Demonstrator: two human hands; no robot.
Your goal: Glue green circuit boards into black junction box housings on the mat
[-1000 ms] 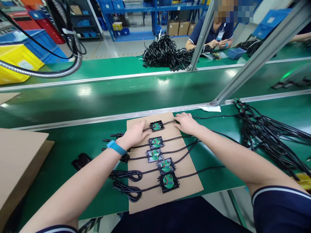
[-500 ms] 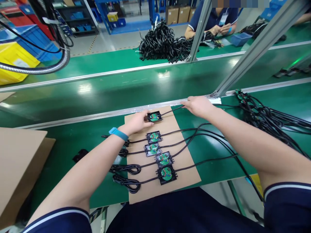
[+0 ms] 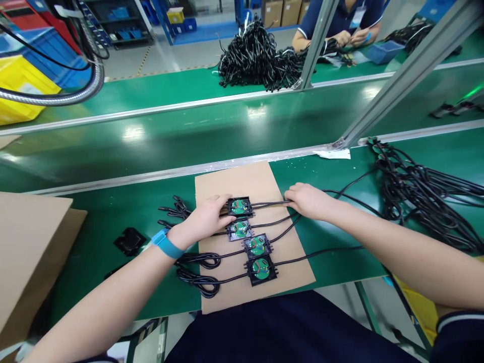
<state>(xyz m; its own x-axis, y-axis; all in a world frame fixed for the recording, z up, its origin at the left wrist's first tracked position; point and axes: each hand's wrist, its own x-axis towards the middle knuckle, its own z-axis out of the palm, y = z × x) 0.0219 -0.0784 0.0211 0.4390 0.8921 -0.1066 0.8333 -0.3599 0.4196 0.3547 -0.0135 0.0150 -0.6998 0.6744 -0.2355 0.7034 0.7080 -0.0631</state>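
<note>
My left hand [image 3: 206, 217] grips the left end of the uppermost black plastic housing [image 3: 239, 206], which has a round green circuit board inside. This housing appears to lie over or against another one, largely hidden. Two black cables [image 3: 266, 204] run from there to my right hand [image 3: 308, 200], whose fingers are pinched on them. Below, in a column towards me, lie an open housing [image 3: 239, 230], a second housing [image 3: 257, 246] and a third housing [image 3: 261, 268], each with a green board and wires. Coiled cables [image 3: 200, 280] extend from their left sides.
A cardboard sheet [image 3: 242, 179] lies under the housings on the green bench. Left are a cardboard box [image 3: 34, 232] and a black plastic part [image 3: 130, 241]. A cable bundle [image 3: 408, 186] spreads right. Behind the metal post [image 3: 378, 96], a co-worker [image 3: 340, 25] sits beside heaped cables [image 3: 260, 55].
Both hands have come towards me, bringing the uppermost housing and its cable down to the housing below it. The right hand now has two cables at its fingers.
</note>
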